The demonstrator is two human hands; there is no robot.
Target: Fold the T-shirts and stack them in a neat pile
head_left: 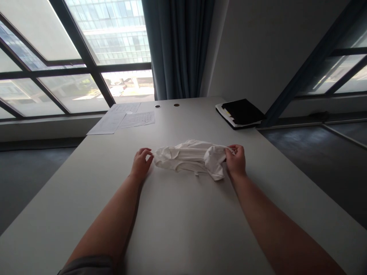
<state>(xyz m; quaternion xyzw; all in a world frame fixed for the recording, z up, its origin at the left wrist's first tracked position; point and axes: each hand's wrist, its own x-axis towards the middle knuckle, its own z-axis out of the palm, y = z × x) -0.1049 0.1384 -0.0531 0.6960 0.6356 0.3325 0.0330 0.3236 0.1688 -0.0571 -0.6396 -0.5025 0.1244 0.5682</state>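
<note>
A white T-shirt (191,152) lies crumpled across the white table, with folds running sideways and a small label poking out at its near edge. At its left end is my left hand (141,162), thumb and forefinger closed on the edge of the cloth. My right hand (236,160) pinches the fabric at the right end, the thumb on top and the other fingers partly hidden. Between the two hands the shirt is loosely bunched, and a flap of it hangs toward me near my right hand.
The white table (183,221) extends to a blue curtain (179,49) and windows. Printed paper sheets (107,123) lie at its far left. A black folder (243,111) with papers rests at the far right edge. Two round cable holes (176,105) sit near the back.
</note>
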